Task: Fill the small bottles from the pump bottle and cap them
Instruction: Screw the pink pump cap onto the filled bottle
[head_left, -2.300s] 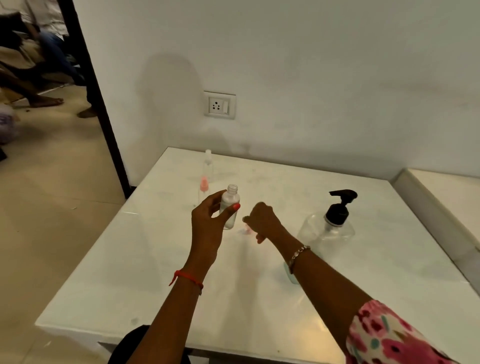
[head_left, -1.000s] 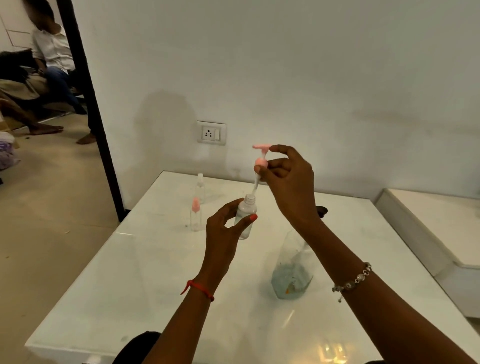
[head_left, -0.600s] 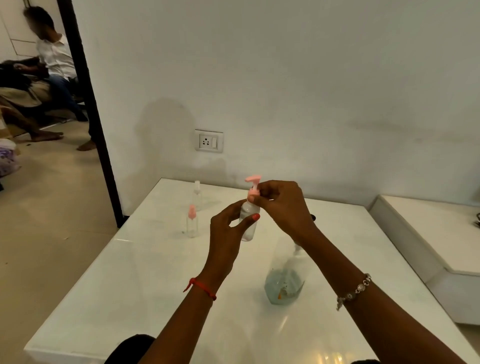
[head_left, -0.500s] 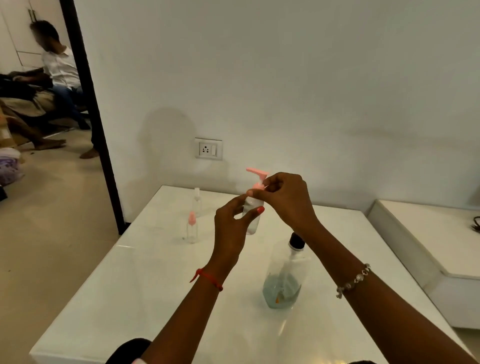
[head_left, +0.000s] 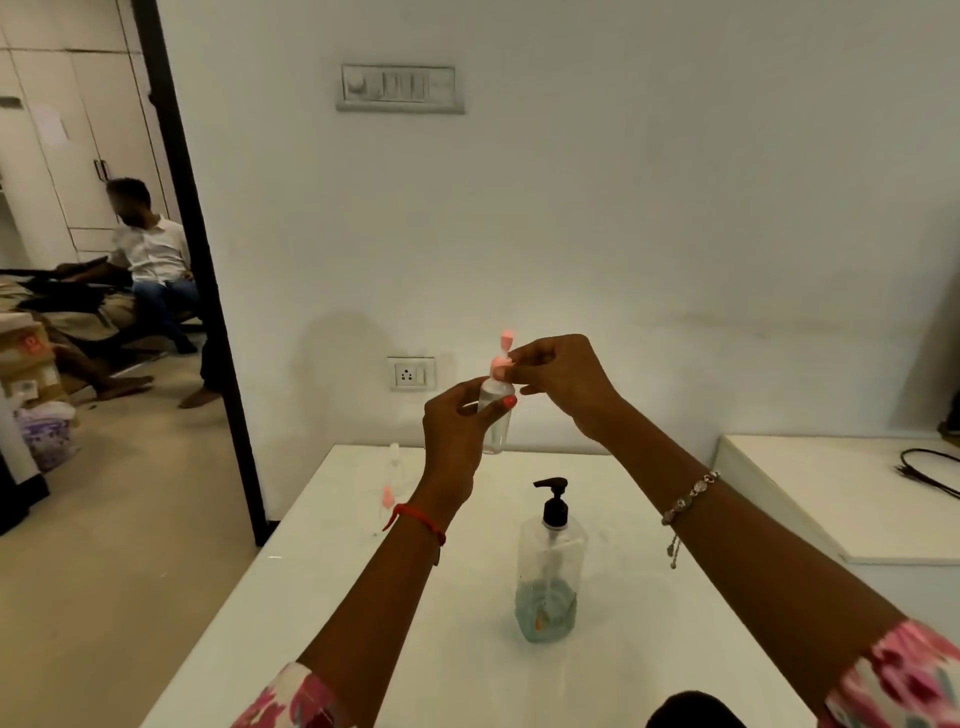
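Small clear bottle (head_left: 496, 415): held upright in the air above the far part of the white table (head_left: 322, 597), not touching it. Left hand (head_left: 457, 431) grips the bottle body, thumb across the front, the other fingers (head_left: 465, 389) wrapped behind; fingers clenched on the bottle.

Pink pump cap (head_left: 503, 358): seated at the bottle neck, directly above the left thumb. Right hand (head_left: 563, 382) pinches the cap's collar between thumb and forefinger tips; remaining fingers curled. Whether the cap is fully threaded cannot be told.

Large pump bottle (head_left: 549, 566): stands upright on the table below and nearer than both sets of fingers, between the two forearms, touched by neither hand. Black pump head fitted; a shallow layer of bluish liquid at the bottom.

Two more small bottles stand on the table to the left of the left wrist: one with a pink top (head_left: 387, 501), one clear (head_left: 395, 460) behind it. Both blurred; fill level cannot be told.

Red thread (head_left: 415, 517) on the left wrist, beaded bracelet (head_left: 688, 499) on the right. Wall socket (head_left: 411, 373) behind the left fingers.
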